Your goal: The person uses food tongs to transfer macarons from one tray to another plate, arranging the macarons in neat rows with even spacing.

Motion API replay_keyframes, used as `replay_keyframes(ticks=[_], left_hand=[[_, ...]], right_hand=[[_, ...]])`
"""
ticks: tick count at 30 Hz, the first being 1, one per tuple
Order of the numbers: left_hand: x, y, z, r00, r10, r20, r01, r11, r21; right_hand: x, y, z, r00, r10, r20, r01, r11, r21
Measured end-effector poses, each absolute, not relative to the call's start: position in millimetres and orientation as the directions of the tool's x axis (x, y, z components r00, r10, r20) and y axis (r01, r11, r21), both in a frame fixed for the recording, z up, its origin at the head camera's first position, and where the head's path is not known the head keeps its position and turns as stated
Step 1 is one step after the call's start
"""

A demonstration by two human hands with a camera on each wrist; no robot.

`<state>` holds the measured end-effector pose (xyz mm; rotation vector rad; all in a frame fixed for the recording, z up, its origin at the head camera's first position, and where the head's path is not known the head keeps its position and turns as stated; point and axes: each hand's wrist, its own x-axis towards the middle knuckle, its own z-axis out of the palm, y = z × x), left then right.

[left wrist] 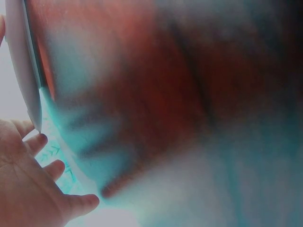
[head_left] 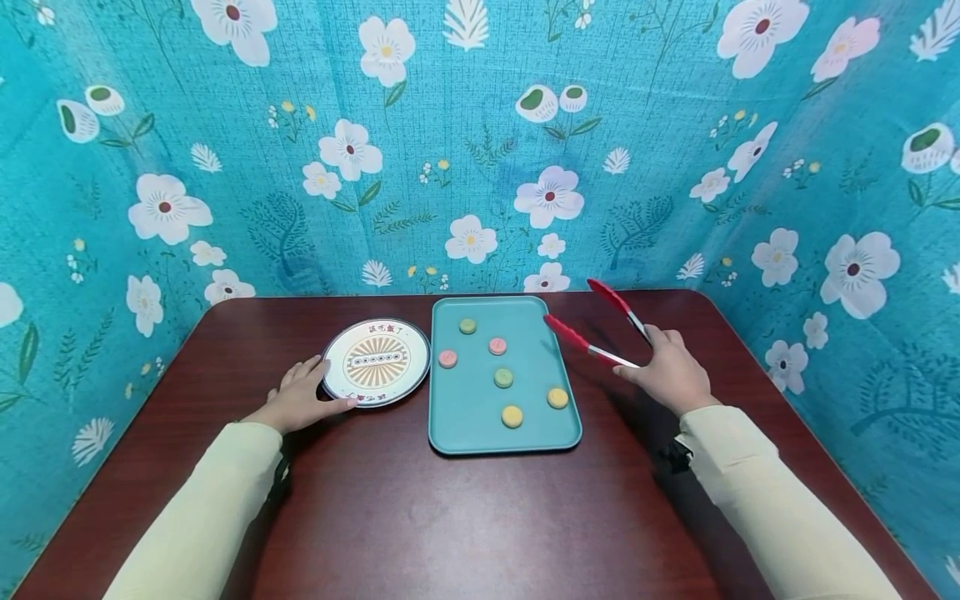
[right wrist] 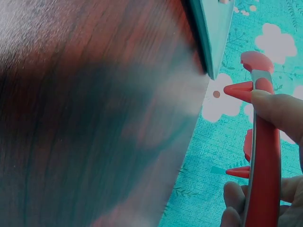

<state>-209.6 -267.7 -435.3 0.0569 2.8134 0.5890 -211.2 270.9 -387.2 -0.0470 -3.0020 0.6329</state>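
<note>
— Blue floral cloth [head_left: 457,125] fills the background, cut off by the head view's edges; a dark table [head_left: 480,517] stands before it. Left hand?

— Left hand [head_left: 300,400] touches the near-left rim of the plate [head_left: 417,367], its fingers spread and relaxed. Plate lies on the table, just left of the tray [head_left: 465,412]. Its red lettering is too small to read with certainty.

— Right hand?

— Right hand [head_left: 671,371] grasps the tongs [head_left: 570,333], whose arms stand apart, red tips near the tray's right edge. In the head view the hand hides the grip end; the right wrist view cuts it off below.

— Tray contents?

— Six macarons [head_left: 512,417], well apart: two pink, two green, two yellow. Surface markings cannot be made out.

— Other limits?

— Left wrist view is mostly blur, with the plate edge-on and cropped at upper left. Right wrist view shows only part of the tray. Both sleeves [head_left: 780,500] run out of frame; a dark item [head_left: 679,456] under the right cuff is partly hidden, identity undetermined.
</note>
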Motion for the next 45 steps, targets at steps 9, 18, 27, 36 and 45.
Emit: replay_keyframes(ticks=[9, 18, 27, 36, 45], left_hand=[[-211, -268, -437, -0.964, 0.089, -0.249, -0.020, 0.915, 0.404], [-210, -266, -434, -0.965, 0.089, -0.248, -0.020, 0.913, 0.408], [-210, -267, -434, -0.965, 0.095, -0.245, -0.012, 0.916, 0.401], [-209, -267, -434, -0.965, 0.092, -0.244, -0.013, 0.917, 0.398], [-209, -268, -433, -0.963, 0.096, -0.252, -0.015, 0.914, 0.405]], right_hand=[[-209, 262, -383, -0.996, 0.007, 0.084, -0.027, 0.919, -0.394], [-206, 253, -378, -0.995, -0.025, 0.093, -0.061, 0.915, -0.399], [-205, 246, -376, -0.990, -0.074, 0.121, -0.114, 0.921, -0.373], [-199, 238, -371, -0.989, -0.081, 0.126, -0.121, 0.929, -0.350], [-195, 235, -369, -0.992, -0.080, 0.096, -0.108, 0.931, -0.349]])
